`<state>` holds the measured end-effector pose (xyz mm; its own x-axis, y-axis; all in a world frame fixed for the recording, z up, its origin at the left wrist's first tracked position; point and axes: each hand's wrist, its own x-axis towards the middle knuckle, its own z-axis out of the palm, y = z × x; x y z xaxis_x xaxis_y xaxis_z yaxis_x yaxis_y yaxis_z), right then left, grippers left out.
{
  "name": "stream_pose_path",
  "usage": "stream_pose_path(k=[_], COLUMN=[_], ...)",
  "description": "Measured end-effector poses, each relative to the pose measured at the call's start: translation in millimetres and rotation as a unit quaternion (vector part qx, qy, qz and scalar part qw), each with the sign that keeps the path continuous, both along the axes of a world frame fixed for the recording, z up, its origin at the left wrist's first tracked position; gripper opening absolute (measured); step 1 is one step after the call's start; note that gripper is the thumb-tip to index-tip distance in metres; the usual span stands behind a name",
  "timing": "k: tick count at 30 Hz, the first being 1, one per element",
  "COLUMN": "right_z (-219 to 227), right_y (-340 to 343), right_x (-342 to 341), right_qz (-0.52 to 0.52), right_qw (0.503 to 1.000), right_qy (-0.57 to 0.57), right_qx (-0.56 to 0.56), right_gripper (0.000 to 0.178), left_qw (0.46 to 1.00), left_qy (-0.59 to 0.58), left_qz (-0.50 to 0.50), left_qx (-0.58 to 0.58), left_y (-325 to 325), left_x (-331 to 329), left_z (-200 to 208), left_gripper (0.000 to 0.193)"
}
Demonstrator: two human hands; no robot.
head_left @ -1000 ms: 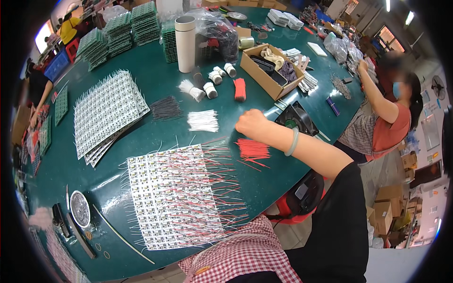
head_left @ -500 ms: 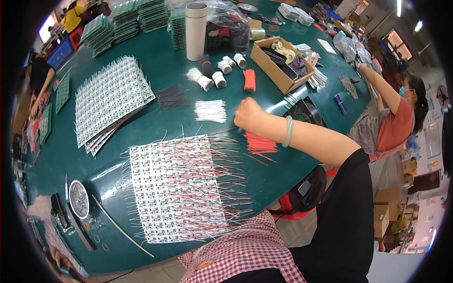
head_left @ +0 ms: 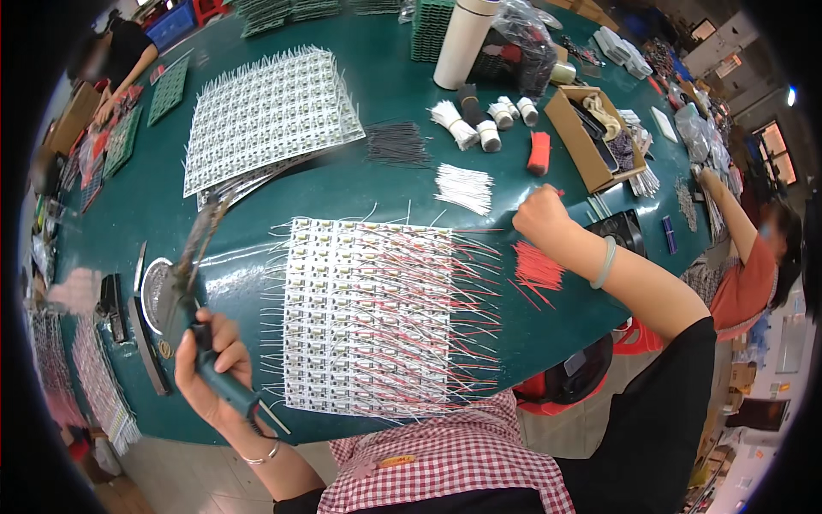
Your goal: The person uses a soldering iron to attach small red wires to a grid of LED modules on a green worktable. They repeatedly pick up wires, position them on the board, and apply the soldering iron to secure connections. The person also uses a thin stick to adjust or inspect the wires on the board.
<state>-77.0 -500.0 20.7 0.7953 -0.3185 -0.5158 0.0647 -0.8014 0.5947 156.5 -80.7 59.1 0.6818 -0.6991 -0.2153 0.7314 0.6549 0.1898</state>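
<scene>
A white panel of small circuit boards (head_left: 368, 317), bristling with red and white wires, lies centre-table. At eight o'clock, the left hand (head_left: 214, 364) grips a soldering iron (head_left: 201, 321), tip raised. At two o'clock, the right hand (head_left: 541, 214) is fisted above loose red wires (head_left: 538, 265); I cannot tell whether it holds anything.

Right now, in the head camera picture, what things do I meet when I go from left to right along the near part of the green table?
Round metal dish → left hand holding a soldering iron → white panel of small boards with red and white wires → loose red wires → right hand, closed, with a green bangle on its wrist.
</scene>
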Motion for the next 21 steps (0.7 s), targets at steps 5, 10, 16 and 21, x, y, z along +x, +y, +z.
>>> stream_pose_path(k=[5, 10, 16, 21], right_z=[3.9, 28.8, 9.1, -30.0], right_y=[-3.9, 7.2, 84.1, 113.4], right_x=[2.9, 27.2, 106.5, 141.0], right_qz=[-0.015, 0.023, 0.045, 0.043], right_qw=[1.0, 0.951, 0.776, 0.704], right_qy=[-0.023, -0.293, -0.485, -0.522], right_qx=[0.012, 0.097, 0.4, 0.48], right_gripper=[0.009, 0.013, 0.025, 0.034], left_qw=[0.999, 0.982, 0.877, 0.684], left_qy=[-0.004, -0.103, -0.264, -0.409], left_qz=[0.0, 0.01, 0.117, 0.285], left_qx=[0.043, 0.159, 0.383, 0.533], left_y=[-14.0, -10.5, -43.6, -51.2], left_x=[-9.6, -10.2, -25.1, -49.3], left_z=[0.5, -0.4, 24.9, 29.8], left_gripper=[0.031, 0.04, 0.056, 0.05])
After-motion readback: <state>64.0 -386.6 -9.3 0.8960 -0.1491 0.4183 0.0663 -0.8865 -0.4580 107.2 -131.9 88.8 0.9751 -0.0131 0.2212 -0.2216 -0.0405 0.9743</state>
